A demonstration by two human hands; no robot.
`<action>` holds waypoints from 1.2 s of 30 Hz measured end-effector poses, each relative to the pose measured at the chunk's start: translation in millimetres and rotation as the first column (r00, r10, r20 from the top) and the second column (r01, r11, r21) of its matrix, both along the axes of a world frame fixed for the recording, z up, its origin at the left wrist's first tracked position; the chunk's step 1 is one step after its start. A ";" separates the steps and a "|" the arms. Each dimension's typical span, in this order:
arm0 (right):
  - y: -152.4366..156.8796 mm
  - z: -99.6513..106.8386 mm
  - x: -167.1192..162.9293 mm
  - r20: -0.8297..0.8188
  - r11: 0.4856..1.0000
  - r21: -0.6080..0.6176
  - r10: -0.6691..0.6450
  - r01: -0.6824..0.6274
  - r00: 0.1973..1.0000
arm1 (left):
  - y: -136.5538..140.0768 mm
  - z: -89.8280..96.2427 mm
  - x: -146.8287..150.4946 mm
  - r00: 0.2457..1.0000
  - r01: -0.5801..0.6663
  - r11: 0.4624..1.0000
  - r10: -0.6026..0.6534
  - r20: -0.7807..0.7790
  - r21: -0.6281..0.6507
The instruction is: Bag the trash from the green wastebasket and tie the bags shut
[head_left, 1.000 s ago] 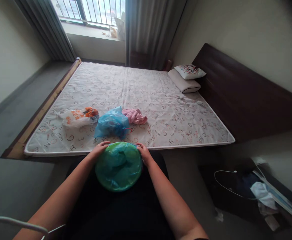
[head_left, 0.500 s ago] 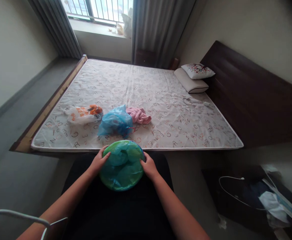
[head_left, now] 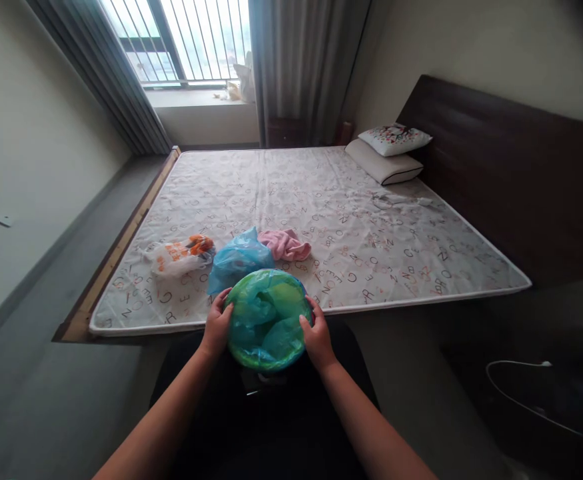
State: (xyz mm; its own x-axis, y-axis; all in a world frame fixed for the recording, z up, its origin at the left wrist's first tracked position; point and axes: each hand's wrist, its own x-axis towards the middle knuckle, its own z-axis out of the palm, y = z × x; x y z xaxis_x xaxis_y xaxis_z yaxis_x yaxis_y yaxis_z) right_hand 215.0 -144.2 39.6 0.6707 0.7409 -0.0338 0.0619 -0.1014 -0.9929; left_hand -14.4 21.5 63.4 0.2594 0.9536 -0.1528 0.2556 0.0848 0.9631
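Note:
Above my lap I hold a round green trash can (head_left: 266, 353), its mouth facing up towards me. A thin translucent blue plastic bag lines it and is stretched over the rim. My left hand (head_left: 217, 325) grips the left side of the rim, thumb on top and fingers wrapped round the outside. On the opposite side my right hand (head_left: 318, 337) holds the rim in the same way. Just beyond the trash can, a crumpled blue plastic bag (head_left: 238, 257) lies on the mattress (head_left: 321, 193), partly hidden by the rim.
A pink cloth (head_left: 287, 245) touches the blue bag's right side. To its left lies a clear plastic bag with orange print (head_left: 176, 260). Two pillows (head_left: 391, 160) are stacked by the dark headboard (head_left: 481, 147). A white cable (head_left: 514, 400) hangs at the right.
My view has tilted up and shifted, showing more of the window. The trash can, still in both hands, is now nearer the mattress edge and overlaps the blue bag.

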 end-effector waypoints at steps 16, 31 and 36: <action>42.0 -32.4 9.2 0.367 0.978 -0.206 0.056 0.023 0.929 | 24.1 -38.8 25.7 0.965 0.042 0.986 0.001 -0.261 0.160; 43.8 -37.8 6.6 0.384 0.978 -0.199 0.025 0.056 0.923 | 22.1 -36.8 28.9 0.946 0.065 0.992 -0.027 -0.322 0.107; 33.2 -43.0 12.1 0.352 0.993 -0.115 0.062 -0.023 0.934 | 21.5 -34.5 19.3 0.960 0.101 0.987 -0.064 -0.273 0.123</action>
State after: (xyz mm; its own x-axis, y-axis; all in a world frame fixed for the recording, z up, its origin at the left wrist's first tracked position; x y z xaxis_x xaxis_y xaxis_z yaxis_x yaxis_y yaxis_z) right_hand 227.1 -111.0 -3.4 0.6216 0.7742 0.1196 0.4144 -0.1953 -0.8889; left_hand 4.9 43.0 28.8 0.3050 0.9472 -0.0988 0.5058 -0.0732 0.8595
